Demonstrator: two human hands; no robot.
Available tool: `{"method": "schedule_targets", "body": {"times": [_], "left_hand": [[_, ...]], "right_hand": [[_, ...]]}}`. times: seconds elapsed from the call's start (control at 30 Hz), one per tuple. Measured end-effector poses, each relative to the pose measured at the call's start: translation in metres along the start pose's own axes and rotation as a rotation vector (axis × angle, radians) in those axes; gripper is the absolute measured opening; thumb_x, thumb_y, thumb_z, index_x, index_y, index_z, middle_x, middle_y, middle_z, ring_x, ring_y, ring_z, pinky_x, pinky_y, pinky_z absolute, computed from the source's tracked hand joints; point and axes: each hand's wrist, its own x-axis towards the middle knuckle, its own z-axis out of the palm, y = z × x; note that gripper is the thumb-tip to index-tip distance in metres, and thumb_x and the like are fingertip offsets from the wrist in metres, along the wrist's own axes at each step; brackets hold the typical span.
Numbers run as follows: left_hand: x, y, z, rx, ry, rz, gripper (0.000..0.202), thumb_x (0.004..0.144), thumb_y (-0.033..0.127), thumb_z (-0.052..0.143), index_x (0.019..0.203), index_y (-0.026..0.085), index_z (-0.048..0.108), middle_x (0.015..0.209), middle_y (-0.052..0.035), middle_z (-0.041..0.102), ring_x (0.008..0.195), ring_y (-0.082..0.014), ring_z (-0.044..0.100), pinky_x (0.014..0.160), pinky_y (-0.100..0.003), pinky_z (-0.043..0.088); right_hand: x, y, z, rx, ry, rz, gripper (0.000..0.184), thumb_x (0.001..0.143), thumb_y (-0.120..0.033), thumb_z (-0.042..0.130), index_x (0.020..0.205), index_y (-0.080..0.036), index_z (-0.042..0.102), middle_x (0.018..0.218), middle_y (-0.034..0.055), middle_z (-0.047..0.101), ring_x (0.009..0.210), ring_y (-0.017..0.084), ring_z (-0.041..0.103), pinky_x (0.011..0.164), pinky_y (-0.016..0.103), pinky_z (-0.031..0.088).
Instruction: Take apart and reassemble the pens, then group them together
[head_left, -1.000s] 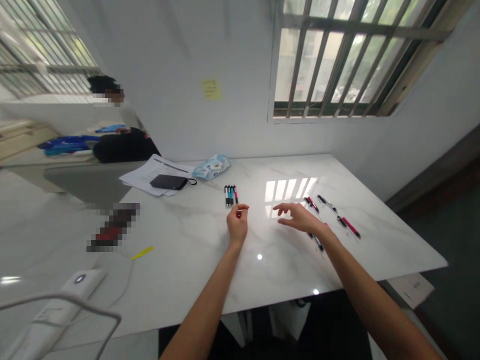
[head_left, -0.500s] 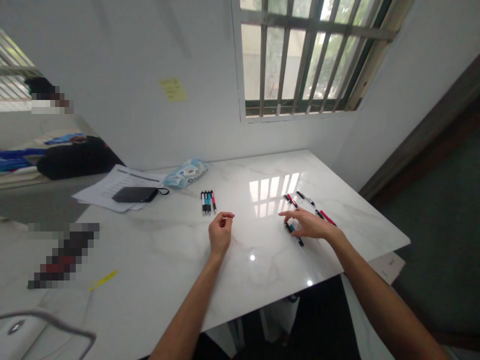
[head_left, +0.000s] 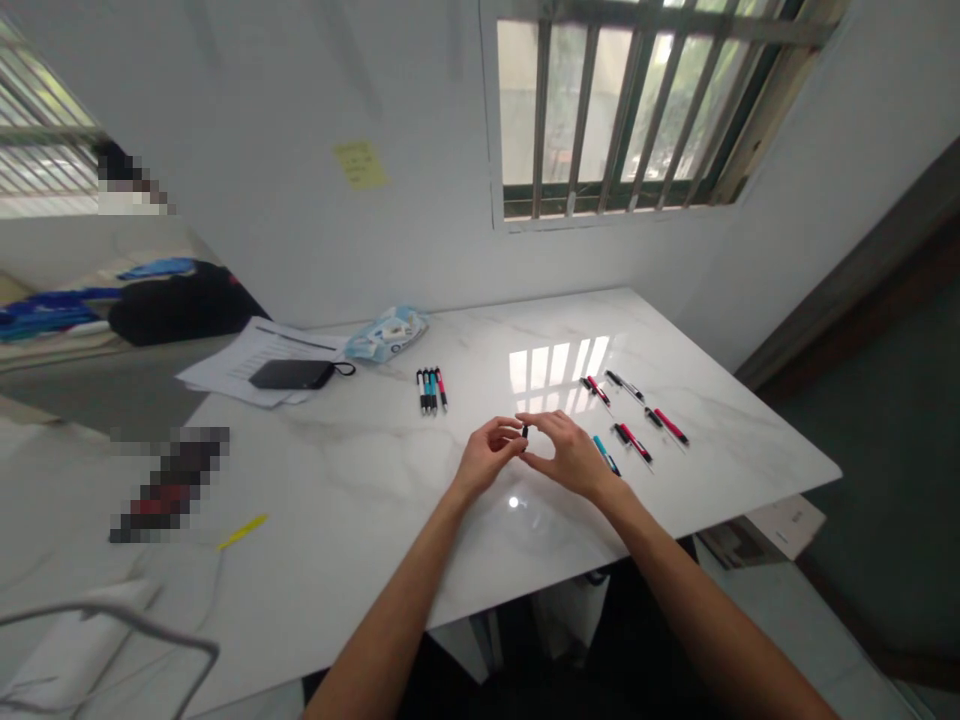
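Observation:
My left hand (head_left: 486, 455) and my right hand (head_left: 564, 452) meet over the middle of the white marble table (head_left: 375, 500). Their fingertips pinch a small dark pen part (head_left: 524, 432) between them; the rest of what they hold is hidden by the fingers. Just right of my right hand a blue pen (head_left: 604, 454) lies on the table. Further right lie several loose red and black pens (head_left: 635, 443). A tidy group of three pens (head_left: 430, 388) sits behind my left hand.
A black pouch (head_left: 293, 374) rests on papers (head_left: 247, 358) at the back left, beside a pale blue packet (head_left: 386, 333). A yellow strip (head_left: 241, 531) lies at the left. A barred window (head_left: 630, 100) is behind the table. Another person is at the far left.
My right hand has left the loose pens on the right and come in to meet my left hand at the middle, both now pinching a small dark piece. The camera turned slightly.

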Motion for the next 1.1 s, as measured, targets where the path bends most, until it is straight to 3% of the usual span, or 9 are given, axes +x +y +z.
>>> {"method": "schedule_targets", "body": {"times": [0.13,0.27,0.43,0.57,0.67,0.77,0.9,1.1], "left_hand": [[-0.002,0.000,0.002,0.003,0.002,0.012,0.031,0.074,0.036,0.081,0.096,0.017,0.069,0.084,-0.0047,0.072,0.074,-0.0154,0.067,0.071,-0.027,0.053],[-0.001,-0.001,0.000,0.112,0.046,0.066,0.024,0.077,0.032,0.077,0.096,0.018,0.072,0.080,-0.0025,0.070,0.070,-0.0135,0.065,0.066,-0.024,0.050],[-0.002,-0.002,-0.001,0.285,0.091,0.174,0.017,0.081,0.030,0.073,0.096,0.021,0.075,0.078,-0.0008,0.069,0.070,-0.0136,0.062,0.067,-0.025,0.048],[-0.004,0.001,-0.001,0.414,0.111,0.222,0.013,0.082,0.027,0.072,0.094,0.022,0.075,0.079,-0.0003,0.070,0.070,-0.0142,0.060,0.068,-0.026,0.047],[-0.006,0.004,-0.002,0.477,0.124,0.278,0.012,0.083,0.024,0.070,0.094,0.023,0.075,0.083,-0.0011,0.072,0.074,-0.0152,0.062,0.071,-0.028,0.047],[-0.007,0.007,-0.001,0.517,0.121,0.345,0.013,0.084,0.021,0.068,0.096,0.023,0.074,0.090,-0.0031,0.072,0.080,-0.0171,0.064,0.075,-0.030,0.048],[-0.009,0.009,0.002,0.550,0.123,0.386,0.013,0.086,0.020,0.067,0.096,0.023,0.075,0.091,-0.0051,0.071,0.083,-0.0196,0.065,0.077,-0.033,0.050],[-0.009,0.012,0.006,0.552,0.122,0.416,0.013,0.085,0.019,0.070,0.096,0.023,0.076,0.091,-0.0048,0.071,0.083,-0.0198,0.064,0.080,-0.033,0.051]], "right_hand": [[-0.015,0.010,-0.006,0.088,0.040,0.083,0.063,0.088,-0.026,0.073,0.147,-0.033,0.051,0.127,0.0061,0.069,0.106,0.024,0.064,0.095,0.042,0.055],[-0.037,0.041,-0.032,-0.043,0.166,0.194,0.045,0.091,-0.026,0.069,0.135,-0.029,0.062,0.115,0.0066,0.073,0.104,0.027,0.064,0.096,0.046,0.052],[-0.047,0.062,-0.045,-0.146,0.154,0.243,0.037,0.090,-0.025,0.068,0.127,-0.026,0.068,0.106,0.0058,0.075,0.102,0.027,0.063,0.097,0.046,0.051],[-0.041,0.065,-0.039,-0.152,0.099,0.280,0.025,0.089,-0.022,0.065,0.112,-0.026,0.075,0.095,0.0046,0.077,0.096,0.026,0.066,0.093,0.045,0.053],[-0.031,0.060,-0.031,-0.042,0.194,0.336,0.016,0.091,-0.028,0.065,0.102,-0.025,0.076,0.092,0.0045,0.077,0.084,0.023,0.068,0.088,0.043,0.055],[-0.018,0.050,-0.018,0.275,0.328,0.402,0.023,0.087,-0.039,0.073,0.104,-0.023,0.075,0.094,0.0051,0.077,0.084,0.022,0.072,0.086,0.040,0.059],[-0.008,0.038,0.005,0.673,0.295,0.396,0.035,0.078,-0.045,0.083,0.102,-0.021,0.073,0.096,0.0057,0.078,0.092,0.023,0.075,0.091,0.040,0.061],[-0.018,0.035,0.017,0.761,0.295,0.423,0.035,0.074,-0.045,0.086,0.097,-0.022,0.071,0.097,0.0050,0.078,0.094,0.022,0.075,0.096,0.041,0.060]]}}
